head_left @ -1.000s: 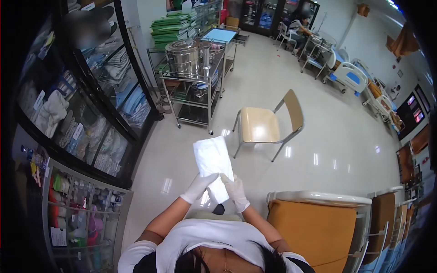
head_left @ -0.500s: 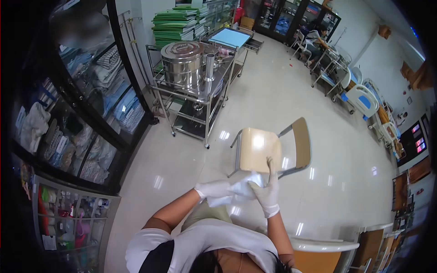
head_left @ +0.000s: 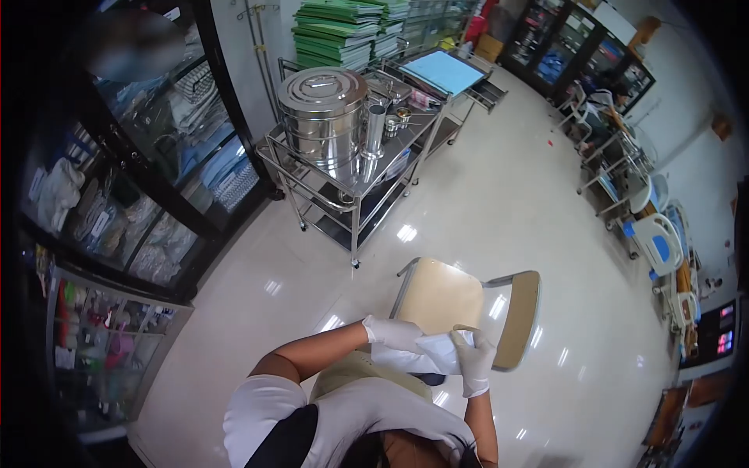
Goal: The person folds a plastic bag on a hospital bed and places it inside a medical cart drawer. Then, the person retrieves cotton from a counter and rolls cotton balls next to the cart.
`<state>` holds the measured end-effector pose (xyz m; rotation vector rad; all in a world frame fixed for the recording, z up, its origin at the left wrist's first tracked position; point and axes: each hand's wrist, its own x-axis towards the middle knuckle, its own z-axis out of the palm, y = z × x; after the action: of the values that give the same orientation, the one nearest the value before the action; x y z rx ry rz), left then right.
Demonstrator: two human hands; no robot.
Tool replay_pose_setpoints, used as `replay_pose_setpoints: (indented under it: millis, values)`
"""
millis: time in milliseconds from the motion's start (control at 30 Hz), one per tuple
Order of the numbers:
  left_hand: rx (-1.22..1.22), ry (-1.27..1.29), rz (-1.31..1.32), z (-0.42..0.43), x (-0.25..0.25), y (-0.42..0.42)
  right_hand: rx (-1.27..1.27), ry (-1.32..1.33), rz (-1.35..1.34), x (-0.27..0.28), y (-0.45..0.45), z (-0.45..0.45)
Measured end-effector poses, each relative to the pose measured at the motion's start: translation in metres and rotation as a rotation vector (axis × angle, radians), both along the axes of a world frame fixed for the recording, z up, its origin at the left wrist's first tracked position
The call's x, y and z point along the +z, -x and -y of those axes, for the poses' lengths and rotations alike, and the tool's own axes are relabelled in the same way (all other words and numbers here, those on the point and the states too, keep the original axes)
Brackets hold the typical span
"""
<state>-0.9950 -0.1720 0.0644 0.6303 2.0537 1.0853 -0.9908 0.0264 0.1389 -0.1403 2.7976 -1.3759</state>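
Both my hands wear thin white gloves and hold a thin white wrapper [head_left: 438, 353] in front of my body. My left hand [head_left: 394, 334] is closed on its left end. On the right end, my right hand [head_left: 474, 360] pinches the wrapper, thumb in front. Whether the wrapper is paper or plastic, and whether anything is inside, I cannot tell. Just beyond my hands stands a chair with a pale wooden seat [head_left: 441, 295] and a tan backrest [head_left: 518, 320]. The near edge of the seat is hidden behind my hands.
Ahead on the left, a steel trolley [head_left: 355, 187] bears a lidded metal drum [head_left: 322, 117] and a tall metal cylinder [head_left: 374, 129]. Glass cabinets [head_left: 125, 156] line the left side. Beds [head_left: 655, 242] stand along the right wall, with a seated person [head_left: 601, 109] farther back.
My view has shifted, and the trolley looks closer. My hands are now nearer the chair. My right hand's raised finger has bent down onto the wrapper, which looks flatter and more stretched out.
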Motion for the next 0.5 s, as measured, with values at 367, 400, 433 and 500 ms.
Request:
replay_pose_setpoints:
  millis: [367, 400, 433, 500]
  values:
    - [0.710, -0.392, 0.104, -0.173, 0.045, 0.073, -0.014, 0.257, -0.080, 0.021, 0.191, -0.205]
    - [0.732, -0.381, 0.109, -0.187, 0.044, 0.077, 0.004, 0.266, -0.066, 0.018, 0.203, -0.217]
    - [0.846, -0.475, 0.157, -0.200, 0.040, 0.078, -0.023, 0.285, -0.018, 0.014, 0.214, -0.228]
    - [1.073, -0.679, 0.236, -0.224, 0.031, 0.083, -0.070, 0.311, 0.063, 0.008, 0.237, -0.243]
